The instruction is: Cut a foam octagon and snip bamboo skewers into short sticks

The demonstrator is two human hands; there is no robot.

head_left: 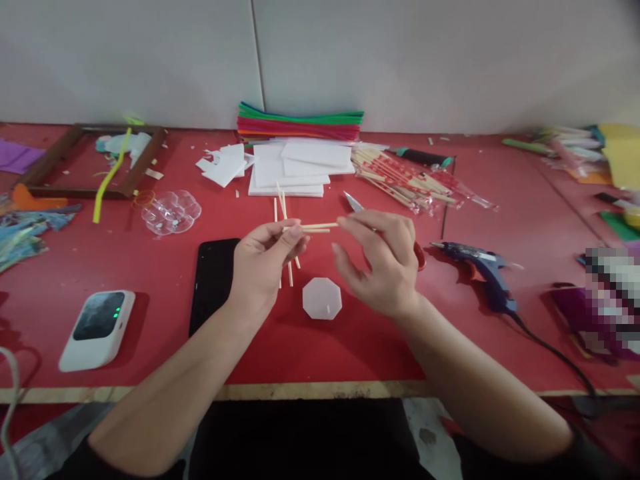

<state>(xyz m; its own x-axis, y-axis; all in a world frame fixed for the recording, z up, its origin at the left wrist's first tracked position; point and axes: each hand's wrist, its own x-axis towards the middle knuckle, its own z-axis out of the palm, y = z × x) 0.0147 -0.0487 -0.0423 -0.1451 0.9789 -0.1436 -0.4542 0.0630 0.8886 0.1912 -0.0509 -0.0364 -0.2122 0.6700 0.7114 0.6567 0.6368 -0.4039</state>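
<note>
My left hand (265, 253) pinches two short lengths of wooden chopstick (315, 228) between thumb and fingers, both pointing right. My right hand (380, 257) hovers at their right end, thumb and fingers apart. A fingertip of it meets or nearly meets the tip of the longer piece. Behind and below my left hand, several loose wooden chopsticks (291, 272) lie on the red table. A small white octagonal piece (322, 299) rests between my hands. Partly covered by my right hand, scissors (353, 201) show a blade and a bit of red handle.
Wrapped chopsticks (400, 177), white sheets (290, 170) and coloured pipe cleaners (300, 125) lie at the back. A glue gun (480, 270) with its cord is at right. Left are a black phone (213, 280), a white device (97, 330), a clear palette (171, 212) and a brown frame (47, 160).
</note>
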